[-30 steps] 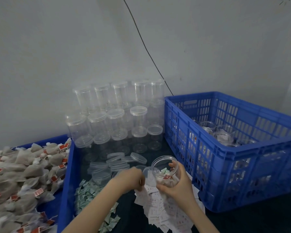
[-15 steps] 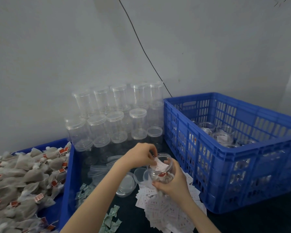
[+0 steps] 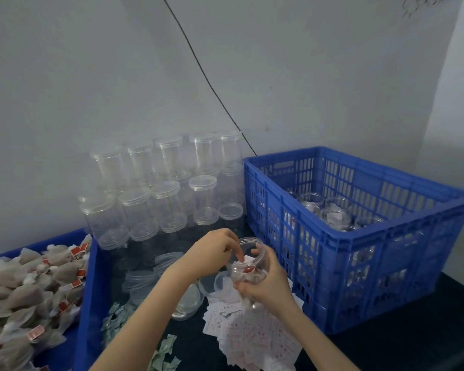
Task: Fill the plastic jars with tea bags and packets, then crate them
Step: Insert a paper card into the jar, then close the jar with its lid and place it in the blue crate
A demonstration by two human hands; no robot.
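**A:** Where is the jar you are filling?

**B:** The open jar (image 3: 248, 263) sits tilted in your right hand (image 3: 265, 286), just left of the blue crate (image 3: 359, 236) and above the spread of white packets (image 3: 255, 336). Your right fingers are wrapped round its lower body, the thumb up near the rim. Your left hand (image 3: 212, 254) is at the mouth, one finger poked down inside, pressing a white packet in; whether the other fingers pinch anything, you cannot tell from here.

**A:** How will it handle?

**B:** I judge it very light: thin clear plastic with only a tea bag and paper inside. The wall looks smooth, so it may slip or flex if you squeeze hard. Keep your grip round the belly, where you have it, not on the rim, which you need free.

**A:** And the contents?

**B:** Soft and crushable. The tea bags (image 3: 24, 290) heaped in the tray far left of the crate look limp, with strings and red tags that could snag at the mouth. The green packets (image 3: 118, 314) lie further left of the crate than the white ones.

**A:** The lid?

**B:** Loose lids (image 3: 212, 285) lie just below your left hand. Empty jars (image 3: 166, 183) stand stacked against the crate's left wall, and filled jars (image 3: 330, 212) already stand inside it.
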